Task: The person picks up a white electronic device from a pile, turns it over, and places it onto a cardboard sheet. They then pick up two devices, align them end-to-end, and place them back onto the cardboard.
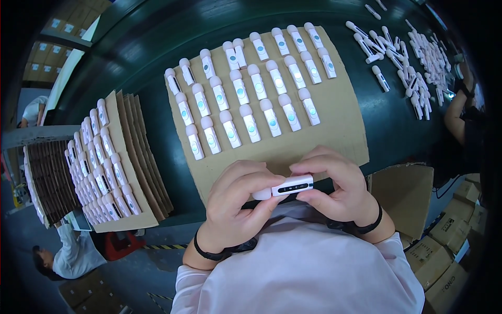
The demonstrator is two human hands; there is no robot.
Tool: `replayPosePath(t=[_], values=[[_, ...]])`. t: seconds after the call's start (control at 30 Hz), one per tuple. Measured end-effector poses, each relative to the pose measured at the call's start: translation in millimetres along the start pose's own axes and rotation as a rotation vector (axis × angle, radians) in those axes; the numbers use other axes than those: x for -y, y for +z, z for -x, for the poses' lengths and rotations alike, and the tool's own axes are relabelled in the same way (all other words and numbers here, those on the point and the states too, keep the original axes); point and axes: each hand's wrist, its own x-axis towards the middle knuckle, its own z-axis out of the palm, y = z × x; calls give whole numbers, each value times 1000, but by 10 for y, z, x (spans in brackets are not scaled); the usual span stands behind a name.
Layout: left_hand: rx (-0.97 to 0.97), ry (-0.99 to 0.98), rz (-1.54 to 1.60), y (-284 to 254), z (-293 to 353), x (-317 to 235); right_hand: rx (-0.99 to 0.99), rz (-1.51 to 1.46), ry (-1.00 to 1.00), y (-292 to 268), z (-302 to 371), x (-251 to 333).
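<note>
The stick (295,186) is lying sideways between the two hands, low over the near edge of the big sheet (340,115). The left hand (235,201) is pinching the round end with its thumb and finger, so that end is sitting inside its grip. The right hand (340,191) is pinching the other end, with its finger on the far side and its thumb on the near side.

The big sheet is lying on the green bench (389,125) and is carrying three rows of white sticks (251,124), most of them showing a blue spot. On the left, a stack of sheets (138,152) is carrying more sticks on top. A loose heap (426,52) of sticks is lying on the right of the bench. A brown box (408,201) is standing open by the right arm, but its inside is hiding from view.

The stick is looking white and smooth, with a pale round tip. A black strip with tiny marks is facing up.
</note>
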Motion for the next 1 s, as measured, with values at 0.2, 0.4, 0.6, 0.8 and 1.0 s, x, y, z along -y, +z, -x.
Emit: replayPosePath(t=[0.2, 0.4, 0.6, 0.8, 1.0], values=[[-26, 14, -40, 13, -13, -4, -53, -11, -69, 51, -10, -67], [-16, 21, -42, 62, -55, 16, -115, 22, -137, 73, -41, 8], [13, -1, -80, 134, -60, 96, -66, 129, -212, 75, -67, 13], [73, -33, -158, 142, -81, 91, -72, 182, -182, -21, -61, -71], [228, -89, -312, 103, -52, 84, -194, 436, -161, -356, -122, -217]])
